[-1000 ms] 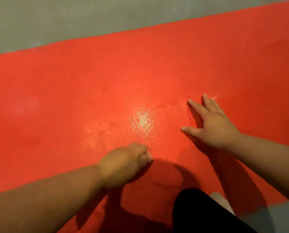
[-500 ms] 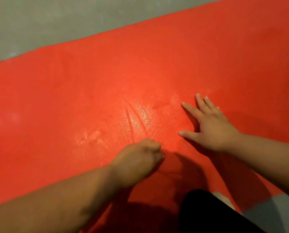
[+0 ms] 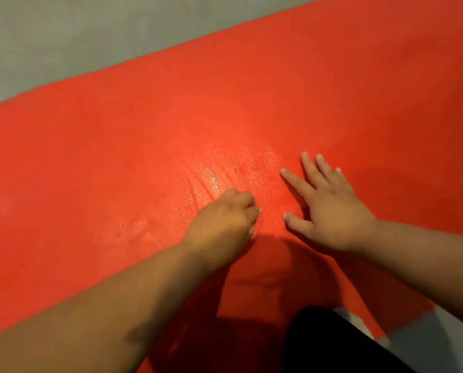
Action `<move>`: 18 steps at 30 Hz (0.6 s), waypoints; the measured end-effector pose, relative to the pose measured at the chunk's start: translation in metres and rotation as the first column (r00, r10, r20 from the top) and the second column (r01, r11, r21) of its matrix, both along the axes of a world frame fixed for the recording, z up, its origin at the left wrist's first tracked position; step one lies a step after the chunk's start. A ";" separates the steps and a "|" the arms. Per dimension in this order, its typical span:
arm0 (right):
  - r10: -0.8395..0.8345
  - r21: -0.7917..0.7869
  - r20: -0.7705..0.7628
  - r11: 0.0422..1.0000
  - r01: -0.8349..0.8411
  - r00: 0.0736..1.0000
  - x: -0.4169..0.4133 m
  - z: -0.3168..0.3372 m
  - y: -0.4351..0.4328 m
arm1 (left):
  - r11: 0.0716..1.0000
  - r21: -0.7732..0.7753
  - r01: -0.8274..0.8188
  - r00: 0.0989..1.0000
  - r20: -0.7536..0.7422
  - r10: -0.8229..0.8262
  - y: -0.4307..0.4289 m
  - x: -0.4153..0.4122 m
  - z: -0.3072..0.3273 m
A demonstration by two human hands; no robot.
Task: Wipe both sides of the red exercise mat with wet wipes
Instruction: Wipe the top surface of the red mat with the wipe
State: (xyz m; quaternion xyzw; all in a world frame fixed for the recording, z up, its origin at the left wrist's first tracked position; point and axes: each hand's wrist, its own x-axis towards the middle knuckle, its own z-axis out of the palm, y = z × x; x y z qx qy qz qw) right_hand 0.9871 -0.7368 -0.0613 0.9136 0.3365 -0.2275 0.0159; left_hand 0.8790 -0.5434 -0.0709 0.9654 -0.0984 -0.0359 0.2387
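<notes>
The red exercise mat (image 3: pixel 117 157) lies flat on the floor and fills most of the view. My left hand (image 3: pixel 225 219) presses down on it near the middle, fingers curled under. The wet wipe is hidden beneath that hand. A wet, glistening patch (image 3: pixel 238 168) with small creases in the mat spreads just beyond its knuckles. My right hand (image 3: pixel 330 208) lies flat on the mat just to the right of the left hand, fingers spread and straight, holding nothing.
Grey floor (image 3: pixel 63 36) runs along the mat's far edge and shows again at the near right corner (image 3: pixel 426 345). A dark-clothed knee (image 3: pixel 332 343) sits at the mat's near edge, below my hands.
My left hand has slid right and away from me across the mat, closing in on my right hand. Creases have formed ahead of it. My right hand stays planted.
</notes>
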 end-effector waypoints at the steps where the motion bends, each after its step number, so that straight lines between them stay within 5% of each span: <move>1: 0.000 0.002 0.002 1.000 0.000 1.000 0.000 0.000 0.000 | 0.993 0.006 0.115 0.993 -0.020 -0.115 0.005 -0.003 0.000; 4: 0.032 0.023 -0.024 0.999 -0.031 0.999 0.004 0.000 -0.007 | 0.981 0.153 0.123 0.992 0.022 -0.128 0.037 0.037 -0.008; 7: 0.062 0.078 -0.061 0.995 -0.057 0.996 0.012 0.001 -0.016 | 0.913 0.137 -0.385 0.923 0.065 0.380 0.062 0.100 -0.010; 9: 0.044 0.128 -0.059 0.991 -0.036 0.997 0.016 -0.001 -0.022 | 0.831 0.065 -0.552 0.833 0.014 0.552 0.052 0.112 -0.010; 14: 0.005 0.215 -0.023 0.977 0.000 1.000 0.014 -0.006 -0.022 | 0.998 -0.020 -0.053 0.999 -0.012 0.052 -0.045 0.024 0.004; 18: 0.012 0.242 -0.004 0.970 -0.010 1.000 0.008 -0.002 -0.018 | 0.930 -0.244 -0.276 0.957 -0.158 0.243 -0.026 0.019 0.009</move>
